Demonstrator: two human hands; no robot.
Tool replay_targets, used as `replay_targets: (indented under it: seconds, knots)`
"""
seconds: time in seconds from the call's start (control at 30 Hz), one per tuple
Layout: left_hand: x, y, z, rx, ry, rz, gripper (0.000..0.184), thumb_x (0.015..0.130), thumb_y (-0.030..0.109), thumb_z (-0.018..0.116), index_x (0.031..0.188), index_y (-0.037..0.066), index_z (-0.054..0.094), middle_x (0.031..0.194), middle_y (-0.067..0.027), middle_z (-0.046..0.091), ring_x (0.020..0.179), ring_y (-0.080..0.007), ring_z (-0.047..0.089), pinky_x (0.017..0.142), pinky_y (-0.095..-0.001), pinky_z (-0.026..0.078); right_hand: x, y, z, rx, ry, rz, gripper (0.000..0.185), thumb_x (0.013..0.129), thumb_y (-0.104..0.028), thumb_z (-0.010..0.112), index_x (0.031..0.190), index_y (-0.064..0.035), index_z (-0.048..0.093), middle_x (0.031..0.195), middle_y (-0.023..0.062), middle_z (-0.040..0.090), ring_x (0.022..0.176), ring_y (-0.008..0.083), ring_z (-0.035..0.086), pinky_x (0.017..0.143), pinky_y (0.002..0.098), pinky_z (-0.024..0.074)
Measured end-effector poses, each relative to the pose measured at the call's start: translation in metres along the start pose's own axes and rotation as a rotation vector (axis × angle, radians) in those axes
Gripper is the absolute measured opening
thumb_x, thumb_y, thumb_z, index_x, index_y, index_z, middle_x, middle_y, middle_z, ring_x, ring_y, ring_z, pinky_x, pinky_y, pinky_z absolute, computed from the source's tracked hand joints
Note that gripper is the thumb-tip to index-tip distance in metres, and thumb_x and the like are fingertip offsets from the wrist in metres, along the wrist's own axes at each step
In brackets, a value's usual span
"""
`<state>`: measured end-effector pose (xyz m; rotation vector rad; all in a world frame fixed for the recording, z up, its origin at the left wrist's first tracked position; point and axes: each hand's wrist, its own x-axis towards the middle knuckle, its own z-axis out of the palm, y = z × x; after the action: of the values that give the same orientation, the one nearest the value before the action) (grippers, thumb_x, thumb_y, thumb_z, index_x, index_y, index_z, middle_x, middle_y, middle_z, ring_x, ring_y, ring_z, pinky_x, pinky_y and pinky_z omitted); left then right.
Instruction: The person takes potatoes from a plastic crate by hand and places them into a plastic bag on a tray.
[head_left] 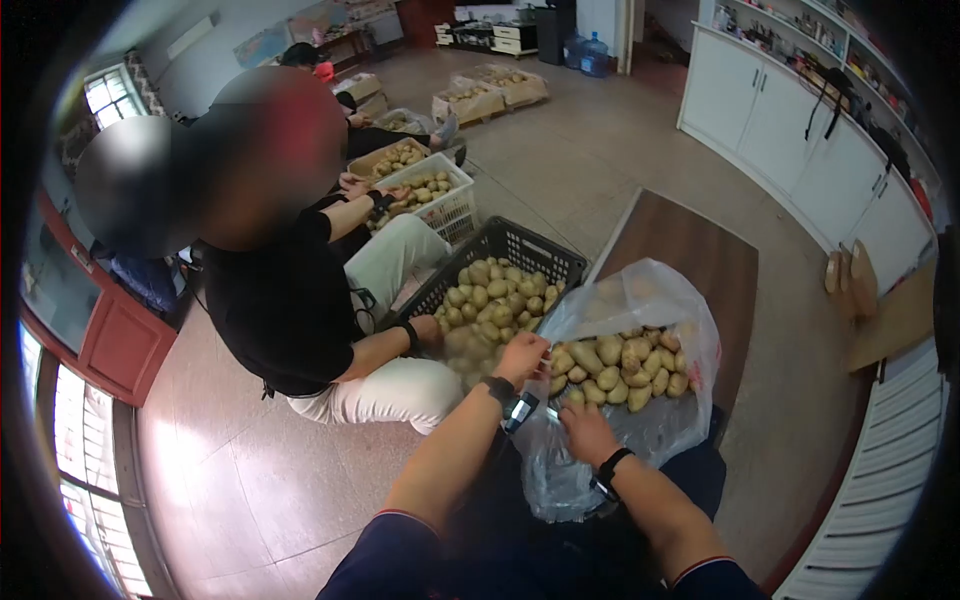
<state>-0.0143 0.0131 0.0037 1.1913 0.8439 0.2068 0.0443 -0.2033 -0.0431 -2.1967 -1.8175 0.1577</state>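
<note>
A clear plastic bag [690, 300] lies spread open in front of me, with a heap of potatoes [638, 375] inside it. My left hand [522, 360] is closed at the bag's left edge, pinching the plastic. Just below the heap, my right hand [590, 432] curls its fingers around a potato [575, 397] at the near left of the pile; the fingertips are partly hidden. Both wrists carry dark bands. To the left of the bag stands a black crate [565, 262] filled with more potatoes [495, 295].
A person in a black shirt [275, 310] sits close on my left, one hand [428, 332] at the black crate. A brown board [700, 240] extends beyond the bag. Farther off are a white crate [460, 205], boxes of potatoes [510, 85] and white cabinets [745, 85].
</note>
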Motion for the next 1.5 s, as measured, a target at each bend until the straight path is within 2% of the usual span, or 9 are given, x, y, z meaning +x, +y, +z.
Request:
replay_targets:
  seconds: [0.13,0.2,0.33,0.53,0.6,0.97,1.13,1.3,1.5]
  knots:
    - [0.010,-0.010,-0.004,0.093,-0.082,0.050,0.019,0.092,0.025,0.056,0.097,0.006,0.057,0.085,-0.0074,0.061,0.071,-0.0196,0.062,0.060,-0.0344,0.052,-0.004,0.019,0.031,0.238,0.139,0.021,0.032,0.074,-0.001,0.054,0.106,-0.0028,0.055,0.112,0.0201,0.055,0.095,0.0429,0.052,0.085,0.0490,0.0434]
    - [0.009,-0.009,0.004,0.089,-0.080,0.009,0.020,0.093,0.024,0.055,0.099,0.006,0.055,0.087,-0.0068,0.060,0.072,-0.0190,0.062,0.062,-0.0353,0.052,-0.006,0.023,0.019,0.396,0.041,0.084,0.036,0.072,-0.003,0.058,0.108,-0.0028,0.053,0.107,0.0219,0.055,0.098,0.0429,0.052,0.086,0.0498,0.0427]
    - [-0.001,-0.005,0.014,0.194,-0.100,-0.025,0.021,0.092,0.025,0.057,0.099,0.006,0.056,0.085,-0.0055,0.062,0.071,-0.0167,0.063,0.059,-0.0323,0.052,-0.018,0.016,0.014,0.669,0.222,0.251,0.036,0.067,0.003,0.057,0.103,-0.0033,0.054,0.110,0.0133,0.059,0.105,0.0325,0.056,0.089,0.0405,0.0445]
    - [-0.008,-0.007,0.025,0.223,-0.250,-0.062,0.022,0.089,0.027,0.062,0.096,0.006,0.059,0.080,-0.0042,0.061,0.067,-0.0129,0.059,0.057,-0.0285,0.049,-0.012,0.023,0.006,1.253,0.241,0.655,0.034,0.077,0.003,0.056,0.110,-0.0064,0.056,0.095,0.0067,0.060,0.076,0.0154,0.060,0.066,0.0279,0.0508]
    - [-0.008,-0.018,0.034,0.139,-0.238,-0.027,0.023,0.082,0.028,0.067,0.085,0.006,0.061,0.068,-0.0007,0.056,0.053,-0.0124,0.052,0.049,-0.0269,0.043,-0.006,0.026,0.002,1.472,0.281,0.748,0.035,0.081,0.003,0.054,0.114,-0.0079,0.056,0.092,0.0076,0.060,0.068,0.0115,0.060,0.060,0.0228,0.0496]
    - [0.000,-0.033,0.039,0.598,-0.215,0.176,0.040,0.076,0.035,0.072,0.095,0.001,0.066,0.084,-0.0098,0.066,0.074,-0.0172,0.062,0.065,-0.0310,0.050,-0.001,0.033,0.003,1.698,0.231,0.852,0.037,0.089,-0.001,0.046,0.126,-0.0044,0.045,0.103,0.0127,0.060,0.072,0.0207,0.064,0.062,0.0297,0.0531]
    - [0.004,-0.035,0.038,0.635,-0.260,0.216,0.043,0.077,0.035,0.072,0.102,0.001,0.064,0.087,-0.0092,0.067,0.072,-0.0186,0.063,0.065,-0.0303,0.051,0.004,0.039,-0.011,1.983,0.237,0.668,0.030,0.095,-0.013,0.048,0.123,-0.0052,0.046,0.102,0.0120,0.061,0.079,0.0212,0.063,0.067,0.0314,0.0529]
    - [-0.008,-0.012,0.038,0.420,-0.445,-0.065,0.040,0.086,0.031,0.067,0.114,0.004,0.058,0.088,-0.0057,0.063,0.063,-0.0118,0.059,0.053,-0.0259,0.050,0.014,0.036,-0.022,2.092,0.234,0.597,0.027,0.099,-0.025,0.049,0.119,-0.0061,0.049,0.102,0.0098,0.061,0.079,0.0208,0.063,0.068,0.0315,0.0525]
    - [-0.010,0.002,0.029,0.088,-0.392,-0.107,0.033,0.090,0.027,0.063,0.113,0.005,0.056,0.085,-0.0050,0.060,0.057,-0.0126,0.056,0.048,-0.0257,0.048,0.016,0.037,-0.010,1.924,0.301,0.790,0.034,0.098,-0.031,0.052,0.122,-0.0065,0.051,0.106,0.0081,0.062,0.078,0.0190,0.063,0.068,0.0317,0.0512]
